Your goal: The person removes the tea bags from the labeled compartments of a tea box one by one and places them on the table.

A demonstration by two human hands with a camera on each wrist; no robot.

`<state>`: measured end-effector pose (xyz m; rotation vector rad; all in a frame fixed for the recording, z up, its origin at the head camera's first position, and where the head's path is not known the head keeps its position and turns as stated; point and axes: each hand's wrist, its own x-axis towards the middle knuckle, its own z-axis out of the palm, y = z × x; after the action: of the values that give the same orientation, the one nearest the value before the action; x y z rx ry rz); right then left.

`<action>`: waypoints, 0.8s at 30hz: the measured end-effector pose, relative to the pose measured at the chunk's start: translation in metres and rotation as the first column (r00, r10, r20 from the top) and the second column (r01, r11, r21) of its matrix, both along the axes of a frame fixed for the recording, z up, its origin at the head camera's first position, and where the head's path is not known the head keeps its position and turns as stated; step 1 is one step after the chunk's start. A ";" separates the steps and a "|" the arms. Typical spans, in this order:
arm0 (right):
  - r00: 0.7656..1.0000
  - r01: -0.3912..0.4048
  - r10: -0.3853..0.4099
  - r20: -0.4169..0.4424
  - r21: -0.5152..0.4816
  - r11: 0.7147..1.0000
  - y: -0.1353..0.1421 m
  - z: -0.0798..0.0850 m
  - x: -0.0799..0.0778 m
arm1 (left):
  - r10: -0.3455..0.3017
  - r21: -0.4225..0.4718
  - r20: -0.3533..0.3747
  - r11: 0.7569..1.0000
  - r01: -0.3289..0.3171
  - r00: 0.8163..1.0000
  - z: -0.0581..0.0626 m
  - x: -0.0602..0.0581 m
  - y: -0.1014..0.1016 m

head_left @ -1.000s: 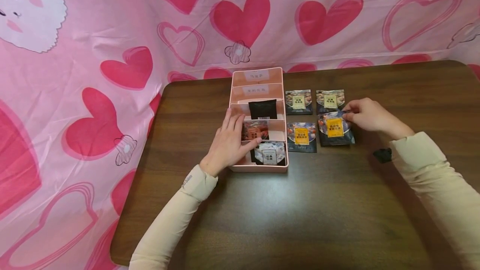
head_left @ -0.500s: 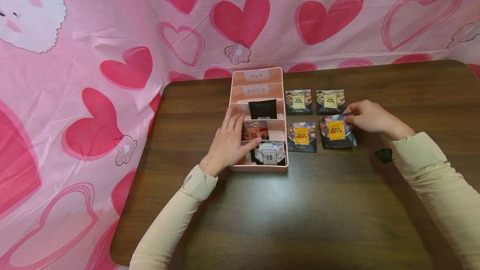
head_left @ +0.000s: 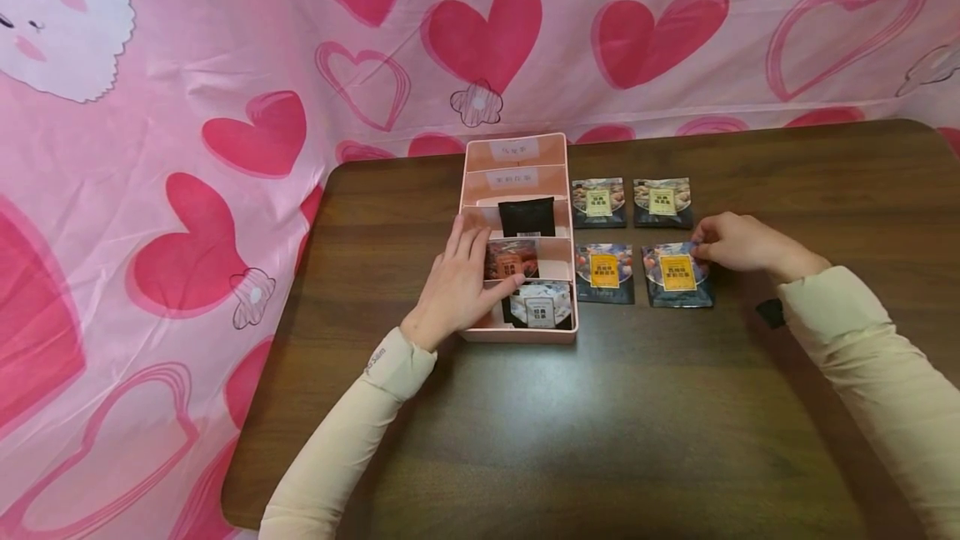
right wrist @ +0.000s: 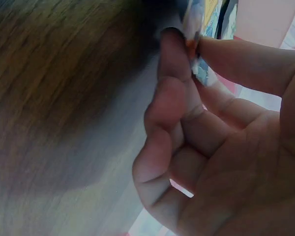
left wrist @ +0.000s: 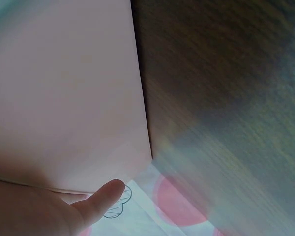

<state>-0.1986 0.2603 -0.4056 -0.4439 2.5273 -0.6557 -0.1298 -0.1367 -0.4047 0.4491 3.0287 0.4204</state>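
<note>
My left hand (head_left: 456,288) rests on the left rim of a pink compartment box (head_left: 519,337), fingers extended and thumb reaching over the inside. In the left wrist view the box's smooth side wall (left wrist: 73,98) fills much of the frame. My right hand (head_left: 741,247) pinches the upper right corner of a tea sachet (head_left: 678,276) with an orange label, at table height. The right wrist view shows thumb and forefinger together on its edge, the other fingers curled. A matching orange-labelled sachet (head_left: 604,273) lies to its left. Two sachets with pale green labels (head_left: 598,202) (head_left: 662,202) lie behind.
Inside the box are a white-patterned sachet (head_left: 540,307), a red-brown sachet (head_left: 512,258) and a black sachet (head_left: 527,217). Paper labels (head_left: 513,179) mark the rear compartments. A small black object (head_left: 770,312) lies beside the right sleeve. A pink heart-print cloth (head_left: 480,32) hangs behind the wooden table (head_left: 517,440).
My right hand has moved slightly toward me with its orange-labelled sachet, which has drawn apart from the green-labelled one behind and now lies flatter. My left hand has stayed on the box.
</note>
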 end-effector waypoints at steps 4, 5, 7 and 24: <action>1.000 -0.008 0.008 -0.002 0.030 1.000 -0.001 0.000 0.000 | -0.004 0.002 -0.010 1.000 0.004 1.000 0.000 -0.001 0.000; 1.000 -0.007 0.007 -0.002 0.035 0.999 -0.002 0.000 0.000 | -0.005 0.001 -0.009 1.000 0.005 1.000 0.000 0.000 0.000; 1.000 -0.006 0.006 0.000 0.040 0.999 -0.002 0.001 0.001 | -0.004 -0.002 -0.009 1.000 0.004 1.000 0.000 0.000 0.000; 0.994 0.013 0.011 -0.110 0.214 0.977 -0.015 0.021 0.006 | -0.004 -0.002 -0.016 1.000 0.004 1.000 0.000 0.001 0.000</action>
<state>-0.1923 0.2457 -0.3846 -0.4112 2.6657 -0.3616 -0.1292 -0.1372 -0.4048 0.4609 3.0424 0.4160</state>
